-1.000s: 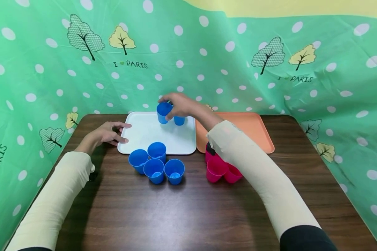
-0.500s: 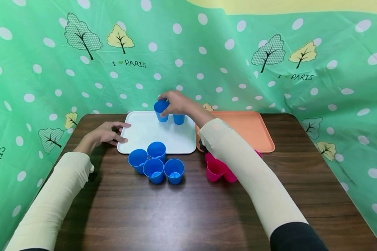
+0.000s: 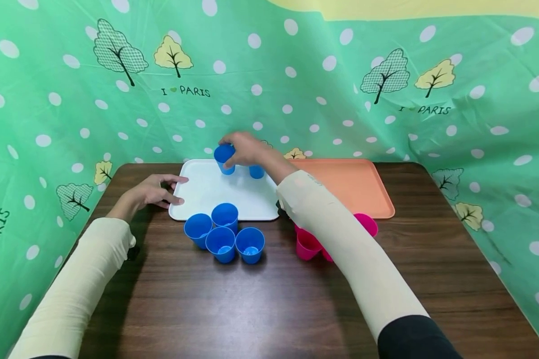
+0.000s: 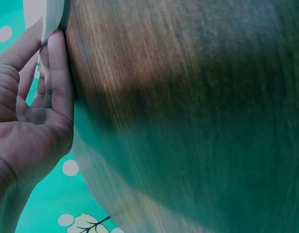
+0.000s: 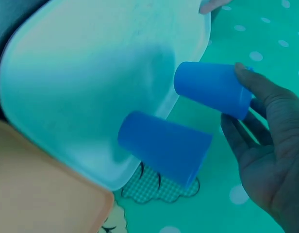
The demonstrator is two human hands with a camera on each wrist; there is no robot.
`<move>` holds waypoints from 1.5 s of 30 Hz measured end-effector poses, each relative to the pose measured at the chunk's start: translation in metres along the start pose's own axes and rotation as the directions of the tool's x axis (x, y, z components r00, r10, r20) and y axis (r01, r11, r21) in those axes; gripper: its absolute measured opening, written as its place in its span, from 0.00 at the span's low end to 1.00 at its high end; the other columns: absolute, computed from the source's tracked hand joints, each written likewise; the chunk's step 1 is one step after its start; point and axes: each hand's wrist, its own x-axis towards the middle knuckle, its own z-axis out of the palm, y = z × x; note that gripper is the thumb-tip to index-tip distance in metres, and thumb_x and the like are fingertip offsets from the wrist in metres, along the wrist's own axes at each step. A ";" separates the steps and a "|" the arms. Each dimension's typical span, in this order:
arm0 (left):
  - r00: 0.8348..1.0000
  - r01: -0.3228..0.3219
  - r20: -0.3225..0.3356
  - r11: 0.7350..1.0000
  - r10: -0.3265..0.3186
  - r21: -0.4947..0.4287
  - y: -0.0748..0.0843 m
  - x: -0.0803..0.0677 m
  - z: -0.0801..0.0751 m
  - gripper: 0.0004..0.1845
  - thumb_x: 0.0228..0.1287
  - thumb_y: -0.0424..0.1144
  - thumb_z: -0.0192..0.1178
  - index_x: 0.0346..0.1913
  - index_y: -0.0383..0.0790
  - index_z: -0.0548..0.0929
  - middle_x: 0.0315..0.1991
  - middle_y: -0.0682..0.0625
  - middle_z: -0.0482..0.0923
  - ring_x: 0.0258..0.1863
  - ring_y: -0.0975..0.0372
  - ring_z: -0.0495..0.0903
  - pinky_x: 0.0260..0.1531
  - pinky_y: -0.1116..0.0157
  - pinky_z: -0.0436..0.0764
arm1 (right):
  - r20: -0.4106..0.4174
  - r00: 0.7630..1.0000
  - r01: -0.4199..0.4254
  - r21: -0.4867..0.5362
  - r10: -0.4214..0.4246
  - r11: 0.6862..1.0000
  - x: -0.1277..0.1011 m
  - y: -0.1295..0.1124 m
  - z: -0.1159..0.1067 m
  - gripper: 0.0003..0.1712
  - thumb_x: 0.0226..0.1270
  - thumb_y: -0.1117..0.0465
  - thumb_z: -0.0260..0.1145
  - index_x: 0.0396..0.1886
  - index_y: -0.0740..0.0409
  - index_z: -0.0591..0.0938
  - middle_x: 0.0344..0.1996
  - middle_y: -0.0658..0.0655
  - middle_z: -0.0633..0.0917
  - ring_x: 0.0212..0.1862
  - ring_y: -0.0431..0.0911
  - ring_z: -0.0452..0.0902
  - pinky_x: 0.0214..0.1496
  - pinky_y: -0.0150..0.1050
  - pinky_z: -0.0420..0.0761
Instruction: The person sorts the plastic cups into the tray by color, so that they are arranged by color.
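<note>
In the head view, a dark wood-grained bench point(image 3: 184, 309) is standing before a green dotted cloth point(image 3: 305, 85); the right hand point(image 3: 246, 149) is holding a blue cup point(image 3: 221, 157) at the back of the white tray point(image 3: 202, 192), an orange tray point(image 3: 341, 184) lying alongside. In the left wrist view, the left hand point(image 4: 38, 136) is touching the white tray's edge, fingers spread. In the right wrist view, the right fingers are pinching the cup near its rim, another cup point(image 5: 164, 145) standing beside it.

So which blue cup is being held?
The left blue cup of the two at the back of the white tray: the right hand grips it near its rim. No hand touches its neighbour or the four nearer blue cups.
</note>
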 end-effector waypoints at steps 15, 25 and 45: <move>1.000 0.004 0.000 1.000 -0.004 0.004 0.002 0.003 0.001 0.45 0.71 0.33 0.78 0.88 0.44 0.70 0.63 0.40 0.65 0.45 0.58 0.80 0.43 0.65 0.92 | -0.050 0.994 -0.094 -0.027 0.093 0.995 0.013 -0.014 0.023 0.44 0.80 0.55 0.77 0.87 0.63 0.69 0.83 0.63 0.74 0.86 0.57 0.67 0.88 0.51 0.73; 1.000 0.002 0.004 1.000 -0.002 0.012 0.002 0.002 0.000 0.45 0.72 0.32 0.78 0.88 0.42 0.69 0.62 0.40 0.65 0.45 0.58 0.80 0.42 0.65 0.92 | -0.053 0.993 -0.112 -0.040 0.110 0.993 0.012 -0.014 0.023 0.47 0.80 0.53 0.78 0.88 0.62 0.67 0.83 0.63 0.73 0.85 0.56 0.68 0.87 0.51 0.74; 1.000 -0.002 -0.001 1.000 0.002 0.002 0.000 -0.001 0.002 0.45 0.70 0.34 0.80 0.87 0.44 0.72 0.61 0.41 0.66 0.45 0.57 0.80 0.43 0.64 0.93 | -0.053 0.996 -0.067 -0.035 0.066 0.997 -0.010 -0.020 0.004 0.47 0.81 0.53 0.76 0.90 0.57 0.66 0.88 0.60 0.69 0.90 0.56 0.61 0.90 0.51 0.69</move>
